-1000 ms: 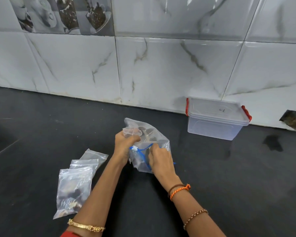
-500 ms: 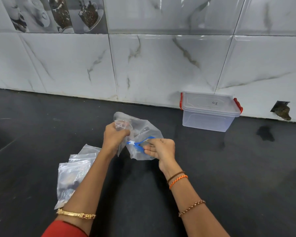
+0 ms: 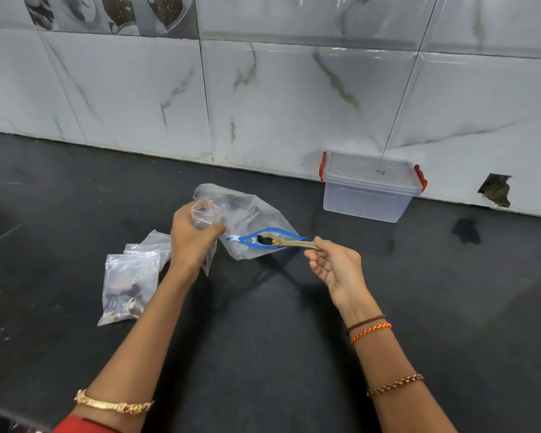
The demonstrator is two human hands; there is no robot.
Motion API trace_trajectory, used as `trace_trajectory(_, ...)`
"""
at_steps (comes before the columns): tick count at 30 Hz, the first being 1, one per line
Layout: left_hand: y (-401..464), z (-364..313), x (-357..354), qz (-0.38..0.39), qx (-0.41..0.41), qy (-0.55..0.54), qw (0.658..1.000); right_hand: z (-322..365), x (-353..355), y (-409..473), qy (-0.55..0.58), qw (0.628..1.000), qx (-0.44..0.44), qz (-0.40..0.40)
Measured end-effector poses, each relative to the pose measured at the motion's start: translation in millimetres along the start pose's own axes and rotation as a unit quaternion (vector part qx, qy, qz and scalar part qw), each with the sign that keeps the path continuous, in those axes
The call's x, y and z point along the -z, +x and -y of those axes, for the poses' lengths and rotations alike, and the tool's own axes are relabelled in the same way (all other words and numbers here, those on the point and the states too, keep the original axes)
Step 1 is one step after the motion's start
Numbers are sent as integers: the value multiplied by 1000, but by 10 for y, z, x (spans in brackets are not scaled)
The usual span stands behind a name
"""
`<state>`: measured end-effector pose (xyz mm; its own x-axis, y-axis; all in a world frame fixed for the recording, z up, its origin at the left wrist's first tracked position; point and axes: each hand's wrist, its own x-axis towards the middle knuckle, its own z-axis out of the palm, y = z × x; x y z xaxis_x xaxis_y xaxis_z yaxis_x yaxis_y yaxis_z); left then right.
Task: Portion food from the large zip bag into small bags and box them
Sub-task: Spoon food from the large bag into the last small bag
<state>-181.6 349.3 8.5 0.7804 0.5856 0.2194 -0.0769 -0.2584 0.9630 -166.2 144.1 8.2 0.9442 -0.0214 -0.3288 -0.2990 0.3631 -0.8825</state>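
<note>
Marble-patterned wall tiles back a dark counter (image 3: 294, 339). Left hand (image 3: 194, 242) is clamped on an open small bag (image 3: 205, 214), mouth held upward, presumably to receive a portion. Right hand (image 3: 334, 264), palm up, pinches a wooden spoon (image 3: 289, 243) by its handle; the loaded bowl sits at the blue-zipped mouth of the large zip bag (image 3: 247, 214) lying on the counter. Filled small bags (image 3: 128, 282) lie to the left. Lidded box (image 3: 370, 185) stands against the wall, well apart.
</note>
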Motion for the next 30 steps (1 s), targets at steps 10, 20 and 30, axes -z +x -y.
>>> trace_trajectory(10, -584, -59, 45, 41, -73, -15, 996, 146, 233, -102, 26, 999, 19, -1)
trace_trajectory(20, -882, -215, -219, 148, -68, 73, 984, 624, 332, -242, 30, 998, 54, 33)
trace_trajectory(30, -940, -264, -447, 198, -87, 104, 971, 633, 360, -372, -90, 987, 124, 57)
